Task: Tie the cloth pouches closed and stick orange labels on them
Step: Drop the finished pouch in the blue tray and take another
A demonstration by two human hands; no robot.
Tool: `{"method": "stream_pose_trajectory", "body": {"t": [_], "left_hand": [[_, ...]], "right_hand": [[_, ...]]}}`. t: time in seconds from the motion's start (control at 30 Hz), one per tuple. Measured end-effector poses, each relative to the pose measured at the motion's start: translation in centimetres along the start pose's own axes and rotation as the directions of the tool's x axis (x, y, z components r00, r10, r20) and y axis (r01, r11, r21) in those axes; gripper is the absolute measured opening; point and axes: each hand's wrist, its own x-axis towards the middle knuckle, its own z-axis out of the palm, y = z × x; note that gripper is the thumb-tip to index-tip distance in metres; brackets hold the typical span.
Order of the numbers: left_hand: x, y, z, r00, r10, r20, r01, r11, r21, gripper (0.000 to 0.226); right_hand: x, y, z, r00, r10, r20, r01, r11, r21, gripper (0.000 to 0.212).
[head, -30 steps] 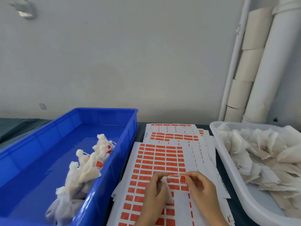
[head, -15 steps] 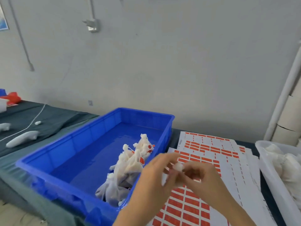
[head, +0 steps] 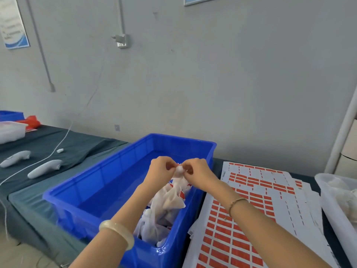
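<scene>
Glossy plastic, thin cloth, matt paper.
A glossy blue plastic bin (head: 108,182) is filled with thin white cloth pouches (head: 166,204); matt paper label sheets (head: 257,209) are spread on the dark cloth-covered desk (head: 48,147).

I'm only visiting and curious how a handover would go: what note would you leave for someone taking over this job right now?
Hands: left hand and right hand both pinch the neck of one white pouch, held over the blue bin.
Done: a pile of tied pouches, several showing orange labels, lies at the bin's near right end.
Supplies: label sheets lie right of the bin; the white tray beyond them holds blurred white material, probably untied pouches.
Left: I cannot tell whether the held pouch is labelled. Check it, drop it in, and continue.
</scene>
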Motion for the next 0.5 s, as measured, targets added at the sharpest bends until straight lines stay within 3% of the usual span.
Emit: {"method": "stream_pose_trajectory", "body": {"t": [0.1, 0.17, 0.3, 0.5], "left_hand": [[-0.5, -0.7, 1.2, 0.996, -0.046, 0.070, 0.045, 0.999, 0.011, 0.012], [-1.3, -0.3, 1.7, 0.999, -0.041, 0.006, 0.041, 0.999, -0.034, 0.008], [-2.7, 2.7, 2.9, 0.980, 0.096, -0.173, -0.106, 0.993, -0.049, 0.014], [-5.4, 11.1, 7.7, 0.968, 0.248, -0.029, -0.248, 0.944, -0.216, 0.015]], "right_hand": [[-1.0, 1.2, 1.3, 0.999, 0.040, 0.036, -0.040, 0.999, -0.011, 0.029], [-2.1, 1.7, 1.7, 0.999, 0.035, -0.024, -0.035, 0.999, 0.022, 0.031], [-5.5, 2.0, 0.6, 0.988, 0.043, -0.151, -0.027, 0.994, 0.107, 0.025], [-13.5, 4.0, -4.4, 0.924, 0.230, -0.305, -0.173, 0.964, 0.203, 0.017]]}}
